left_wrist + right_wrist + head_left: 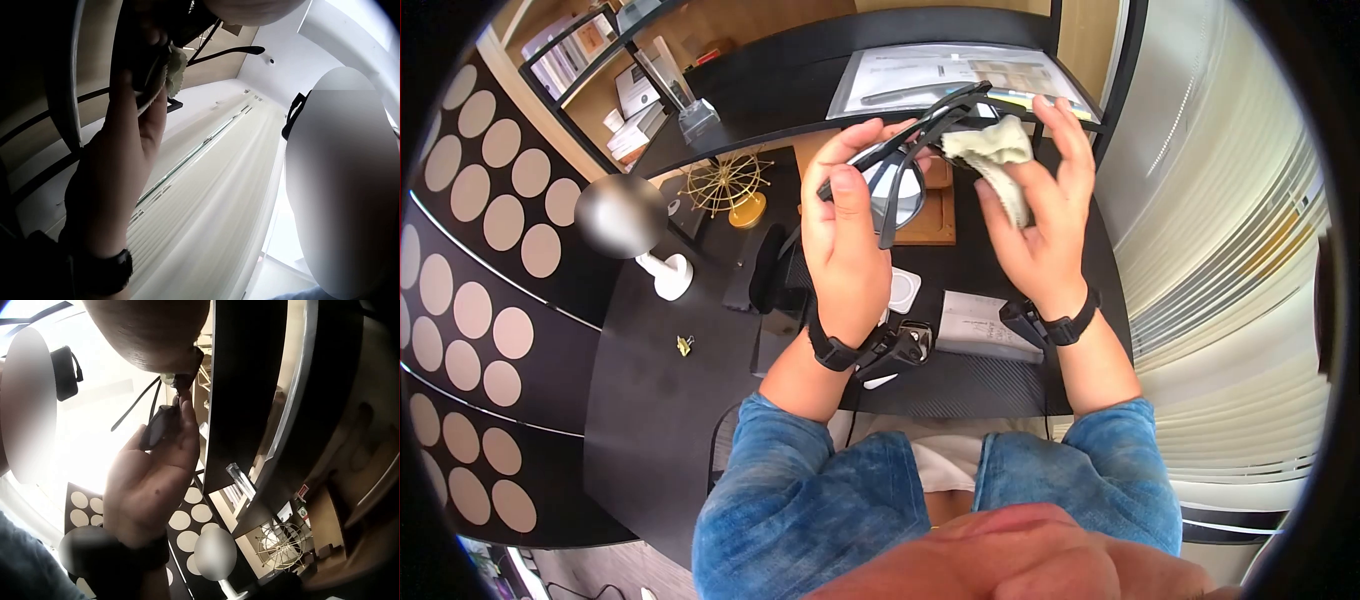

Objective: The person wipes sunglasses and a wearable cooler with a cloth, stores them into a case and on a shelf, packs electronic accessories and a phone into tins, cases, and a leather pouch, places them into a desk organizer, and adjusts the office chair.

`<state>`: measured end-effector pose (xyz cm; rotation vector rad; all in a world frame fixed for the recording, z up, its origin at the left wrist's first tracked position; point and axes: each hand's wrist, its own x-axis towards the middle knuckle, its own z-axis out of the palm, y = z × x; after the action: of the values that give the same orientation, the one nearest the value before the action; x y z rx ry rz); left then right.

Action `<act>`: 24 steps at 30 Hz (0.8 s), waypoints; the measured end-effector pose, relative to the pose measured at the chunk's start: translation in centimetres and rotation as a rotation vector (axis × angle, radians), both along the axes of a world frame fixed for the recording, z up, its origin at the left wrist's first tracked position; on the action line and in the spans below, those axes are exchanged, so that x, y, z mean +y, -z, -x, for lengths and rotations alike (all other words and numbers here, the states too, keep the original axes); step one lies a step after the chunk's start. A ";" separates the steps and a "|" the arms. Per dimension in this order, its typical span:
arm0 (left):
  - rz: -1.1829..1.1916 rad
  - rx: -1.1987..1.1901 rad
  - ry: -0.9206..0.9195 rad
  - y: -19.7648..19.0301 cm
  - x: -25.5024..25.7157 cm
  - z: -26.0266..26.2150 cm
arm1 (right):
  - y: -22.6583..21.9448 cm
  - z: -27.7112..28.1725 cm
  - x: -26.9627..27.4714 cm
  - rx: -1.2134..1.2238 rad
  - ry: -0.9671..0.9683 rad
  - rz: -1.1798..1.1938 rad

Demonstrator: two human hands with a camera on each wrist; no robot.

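My left hand [850, 230] grips a pair of black-framed glasses [907, 195] by one lens side, thumb in front and fingers behind. The temples stick out unfolded, one pointing down past the lens. In my right hand [1048, 215] a pale, crumpled cleaning cloth [1000, 150] is pinched between thumb and fingers, its upper edge close to the far side of the frame. Two fingers of that hand are raised. From the left wrist view, the cloth [176, 72] hangs beside a temple of the glasses [231, 52]. The right wrist view shows a dark lens [161, 428] against the left palm.
Below the hands is a black desk [650, 400] with a notepad [985, 325], a white round charger [905, 290] and a white lamp [670, 275]. A gold wheel ornament [725, 185] stands at the back left. Papers [940, 75] lie on the raised shelf; blinds [1220, 280] hang at right.
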<state>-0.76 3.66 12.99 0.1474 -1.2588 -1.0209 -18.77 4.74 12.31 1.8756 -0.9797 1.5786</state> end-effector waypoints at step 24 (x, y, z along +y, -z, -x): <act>0.033 -0.129 -0.168 0.3 0.0 0.3 | 0.8 -0.3 1.2 -0.725 -0.911 -0.965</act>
<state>-1.06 3.71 12.67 0.2920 -1.3554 -0.8563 -18.48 5.90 11.52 2.6751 -1.4720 2.7953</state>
